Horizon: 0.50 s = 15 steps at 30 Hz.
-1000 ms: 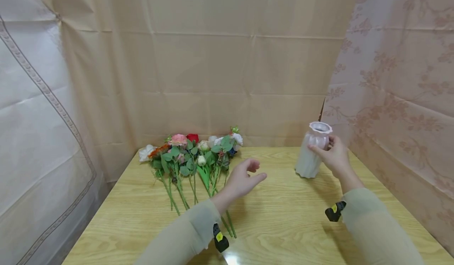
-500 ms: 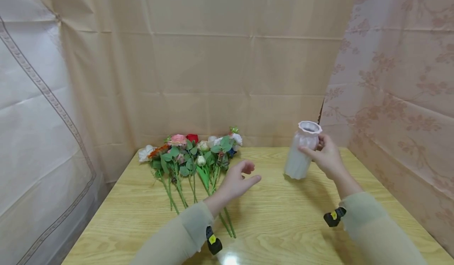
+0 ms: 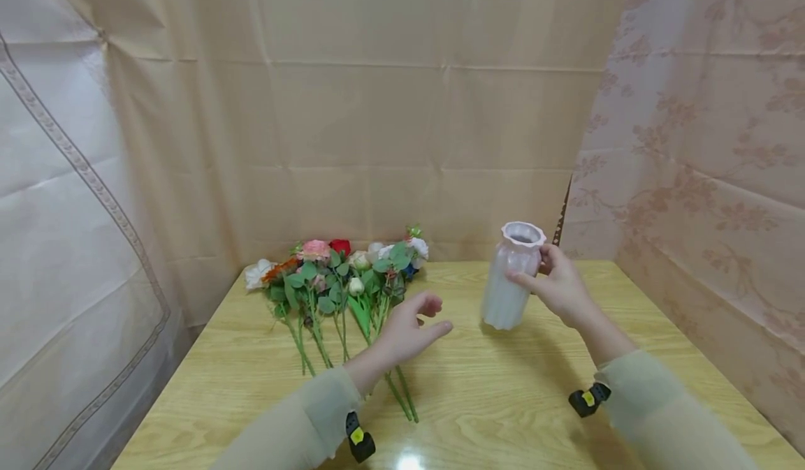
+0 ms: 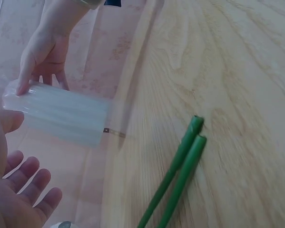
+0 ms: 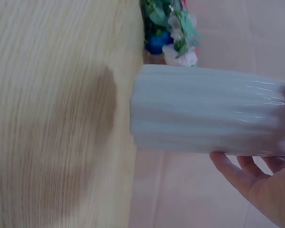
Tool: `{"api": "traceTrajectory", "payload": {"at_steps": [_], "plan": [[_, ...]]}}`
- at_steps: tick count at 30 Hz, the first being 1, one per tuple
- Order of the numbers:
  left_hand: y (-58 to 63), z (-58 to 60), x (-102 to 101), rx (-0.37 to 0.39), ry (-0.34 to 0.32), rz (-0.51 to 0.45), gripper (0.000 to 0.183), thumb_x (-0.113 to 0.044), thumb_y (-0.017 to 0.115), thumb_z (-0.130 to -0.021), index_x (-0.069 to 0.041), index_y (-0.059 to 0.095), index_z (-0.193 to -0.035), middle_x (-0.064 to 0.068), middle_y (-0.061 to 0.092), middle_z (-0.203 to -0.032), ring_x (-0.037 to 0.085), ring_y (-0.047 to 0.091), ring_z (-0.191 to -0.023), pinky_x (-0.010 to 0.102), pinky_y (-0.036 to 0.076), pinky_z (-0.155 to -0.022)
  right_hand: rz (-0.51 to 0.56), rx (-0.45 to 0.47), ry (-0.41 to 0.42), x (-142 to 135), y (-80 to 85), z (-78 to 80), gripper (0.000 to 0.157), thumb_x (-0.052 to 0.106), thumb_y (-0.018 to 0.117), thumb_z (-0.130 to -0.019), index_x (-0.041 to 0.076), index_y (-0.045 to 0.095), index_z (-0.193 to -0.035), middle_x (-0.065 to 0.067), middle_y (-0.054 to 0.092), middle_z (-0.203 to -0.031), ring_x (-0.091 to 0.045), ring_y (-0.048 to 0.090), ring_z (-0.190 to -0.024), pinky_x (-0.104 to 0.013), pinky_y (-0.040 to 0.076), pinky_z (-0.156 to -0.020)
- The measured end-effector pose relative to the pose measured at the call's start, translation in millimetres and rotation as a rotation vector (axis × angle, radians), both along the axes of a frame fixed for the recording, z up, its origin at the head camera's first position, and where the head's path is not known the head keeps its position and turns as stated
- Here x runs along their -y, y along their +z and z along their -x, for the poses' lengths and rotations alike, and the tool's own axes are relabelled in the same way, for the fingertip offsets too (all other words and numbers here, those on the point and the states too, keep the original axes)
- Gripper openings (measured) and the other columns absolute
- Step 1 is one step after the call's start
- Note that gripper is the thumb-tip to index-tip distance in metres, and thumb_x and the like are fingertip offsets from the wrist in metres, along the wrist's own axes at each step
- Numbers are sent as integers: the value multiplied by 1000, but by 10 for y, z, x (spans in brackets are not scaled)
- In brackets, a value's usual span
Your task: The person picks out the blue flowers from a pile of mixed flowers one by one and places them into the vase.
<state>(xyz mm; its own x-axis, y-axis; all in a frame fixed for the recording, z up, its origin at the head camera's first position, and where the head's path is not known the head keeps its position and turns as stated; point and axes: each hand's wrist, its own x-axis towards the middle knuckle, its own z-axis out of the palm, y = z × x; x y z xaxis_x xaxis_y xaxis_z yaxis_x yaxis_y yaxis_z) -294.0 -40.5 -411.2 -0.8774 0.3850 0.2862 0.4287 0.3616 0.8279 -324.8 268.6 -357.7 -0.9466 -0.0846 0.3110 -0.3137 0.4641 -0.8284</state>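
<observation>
My right hand [image 3: 560,285] grips a white ribbed vase [image 3: 512,285] near its neck, thumb on the near side and fingers behind. The vase tilts slightly, its scalloped mouth facing up. In the right wrist view the vase [image 5: 204,111] hangs off the table, with its shadow apart from its base. My left hand [image 3: 402,334] hovers over the flower stems [image 3: 399,393], fingers loosely bent, holding nothing. In the left wrist view that hand [image 4: 18,190] is beside the vase [image 4: 61,114], without a visible grip on it.
Several artificial flowers [image 3: 314,250] lie in a row on the left of the wooden table [image 3: 490,400], heads toward the back, stems toward the front. A beige curtain [image 3: 402,121] hangs behind. Patterned cloth [image 3: 711,197] closes the right side, white cloth [image 3: 56,232] the left.
The vase has moved left and a little nearer in my right hand. My left hand has drifted slightly left and down. The flowers stay where they were.
</observation>
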Motion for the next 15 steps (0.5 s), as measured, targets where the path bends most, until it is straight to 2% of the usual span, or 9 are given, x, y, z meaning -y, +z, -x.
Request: {"api": "traceTrajectory", "payload": {"at_steps": [10, 15], "plan": [[-6, -46, 178, 10, -21, -10, 40, -34, 73, -96, -12, 63, -128, -1, 64, -122, 29, 59, -118, 47, 50, -96, -19, 3, 59, 173, -46, -134, 83, 37, 82, -88, 3, 38, -150, -21, 54, -139, -43, 52, -128, -57, 51, -95], [-12, -68, 246, 3, -24, 0, 39, -32, 72, -97, -12, 63, -129, -1, 64, -122, 25, 59, -116, 47, 51, -95, -20, -6, 101, 241, -53, -232, 81, 34, 83, -88, 3, 40, -149, -20, 56, -139, -42, 54, -128, -56, 52, -95]]}}
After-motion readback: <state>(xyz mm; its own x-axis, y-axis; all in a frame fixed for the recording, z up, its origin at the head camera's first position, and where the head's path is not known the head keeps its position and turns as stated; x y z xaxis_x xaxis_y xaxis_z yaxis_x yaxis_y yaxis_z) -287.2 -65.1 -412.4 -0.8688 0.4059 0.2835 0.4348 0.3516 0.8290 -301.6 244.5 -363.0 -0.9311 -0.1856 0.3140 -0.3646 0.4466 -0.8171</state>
